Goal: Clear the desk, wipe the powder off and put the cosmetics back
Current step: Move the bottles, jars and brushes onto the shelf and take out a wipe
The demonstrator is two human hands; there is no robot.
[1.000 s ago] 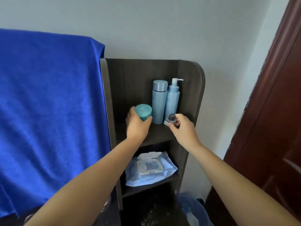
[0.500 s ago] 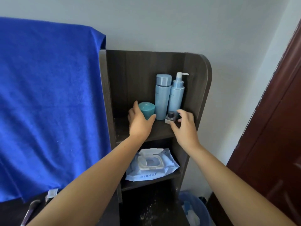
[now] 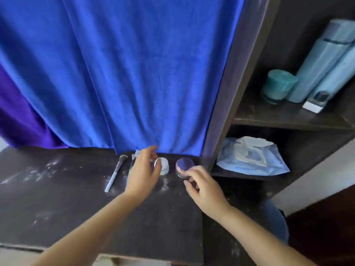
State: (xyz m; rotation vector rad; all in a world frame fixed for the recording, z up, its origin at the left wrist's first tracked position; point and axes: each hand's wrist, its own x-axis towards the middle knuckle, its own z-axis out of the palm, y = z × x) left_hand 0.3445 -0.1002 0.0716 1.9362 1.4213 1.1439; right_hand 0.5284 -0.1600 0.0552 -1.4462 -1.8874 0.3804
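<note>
A small white jar (image 3: 164, 166) and a purple-lidded jar (image 3: 184, 164) stand on the dark desk (image 3: 57, 198) by the blue cloth's hem. My left hand (image 3: 143, 173) reaches the white jar, fingers apart, thumb at its left side. The spread fingertips of my right hand (image 3: 203, 186) touch the front of the purple-lidded jar. A makeup brush (image 3: 115, 174) lies left of my left hand. White powder (image 3: 38, 169) streaks the desk. On the upper shelf stand a teal jar (image 3: 278, 86), two light blue bottles (image 3: 324, 60) and a small dark-capped bottle (image 3: 317, 100).
A blue cloth (image 3: 124, 73) hangs behind the desk down to its surface. The dark shelf unit (image 3: 288, 120) rises at the right, with a pack of wet wipes (image 3: 253, 160) on its lower shelf. A small object sits half hidden behind my left hand.
Both hands have left the teal jar and the small bottle on the upper shelf and come down to the desk. The view has dropped from the shelf to the desktop.
</note>
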